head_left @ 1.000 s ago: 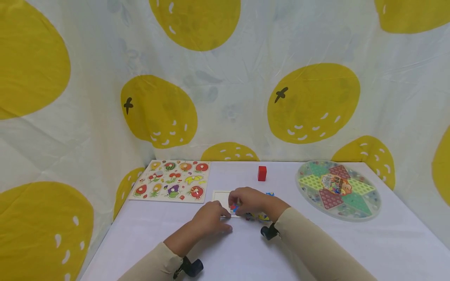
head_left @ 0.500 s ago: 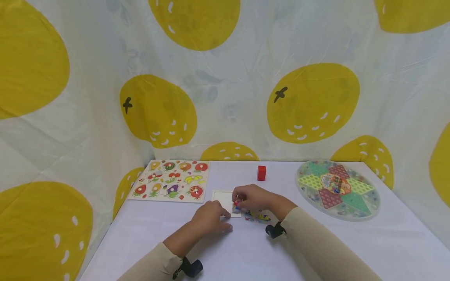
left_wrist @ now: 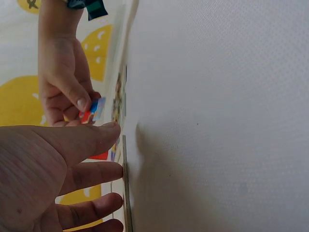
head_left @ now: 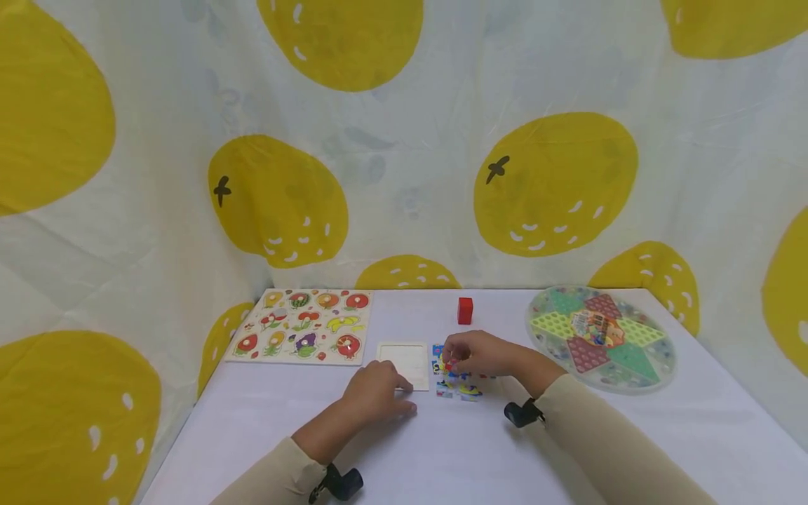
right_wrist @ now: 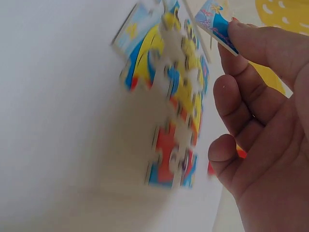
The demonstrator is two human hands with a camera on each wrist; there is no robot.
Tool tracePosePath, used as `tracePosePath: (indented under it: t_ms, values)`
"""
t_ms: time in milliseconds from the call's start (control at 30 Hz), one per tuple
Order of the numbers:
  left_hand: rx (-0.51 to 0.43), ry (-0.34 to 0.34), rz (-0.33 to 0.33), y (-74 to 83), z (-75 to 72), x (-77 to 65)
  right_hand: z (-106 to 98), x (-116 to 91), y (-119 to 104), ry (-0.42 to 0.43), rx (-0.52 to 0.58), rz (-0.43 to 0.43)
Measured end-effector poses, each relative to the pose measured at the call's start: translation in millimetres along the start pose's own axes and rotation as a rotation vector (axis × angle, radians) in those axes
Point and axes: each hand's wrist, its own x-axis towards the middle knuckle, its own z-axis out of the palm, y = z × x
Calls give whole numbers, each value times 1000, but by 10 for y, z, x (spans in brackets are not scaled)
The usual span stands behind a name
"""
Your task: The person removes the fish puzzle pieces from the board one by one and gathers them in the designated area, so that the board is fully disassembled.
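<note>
A shallow white puzzle tray (head_left: 410, 361) lies on the table, and its recess shows no pieces. My left hand (head_left: 376, 393) is at the tray's near left edge, fingers extended and fingertips touching the rim; the left wrist view shows them against the tray's thin side (left_wrist: 128, 193). To the right of the tray, my right hand (head_left: 482, 353) pinches a blue-and-red jigsaw piece (right_wrist: 216, 21) between thumb and index finger, raised off the table. Beneath and beside that hand lie several loose jigsaw pieces (right_wrist: 168, 157), yellow, red and blue, some partly hidden by it.
A fruit peg-puzzle board (head_left: 303, 326) lies at the back left. Toward the back stands a red block (head_left: 465, 311). At the right is a round, clear-edged Chinese checkers board (head_left: 601, 338). A curtain with yellow fruit print (head_left: 555, 184) hangs behind the white table (head_left: 416, 456).
My right hand has moved right, from over the tray to above the loose pieces, still pinching a jigsaw piece. More of the tray's recess is uncovered. My left hand stays in place.
</note>
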Motion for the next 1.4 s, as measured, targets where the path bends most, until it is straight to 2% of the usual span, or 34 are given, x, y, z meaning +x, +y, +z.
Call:
tracePosePath:
  t_ms: [100, 300, 467, 700, 933, 1000, 1167, 1400]
  values:
    - [1, -4, -5, -2, 5, -11, -13, -75, 42, -10, 12, 23]
    - [-1, -2, -13, -40, -1, -2, -78, -214, 133, -23, -26, -5]
    - [-14, -8, -27, -56, -23, -13, -105, -310, 215, -31, 4, 22]
    - [-23, -9, -32, -46, -16, -31, -154, -393, 290, -50, -14, -14]
    - [-34, -7, -25, -39, -34, -20, -175, -462, 355, -64, -7, 14]
    - [-35, -9, -28, -39, -34, -23, -153, -464, 376, -71, -15, -1]
    - [-33, -20, -34, -32, -28, -33, -110, -446, 422, -44, -97, -54]
    - [-30, -21, -31, -33, -19, -39, -73, -431, 430, 12, -180, -45]
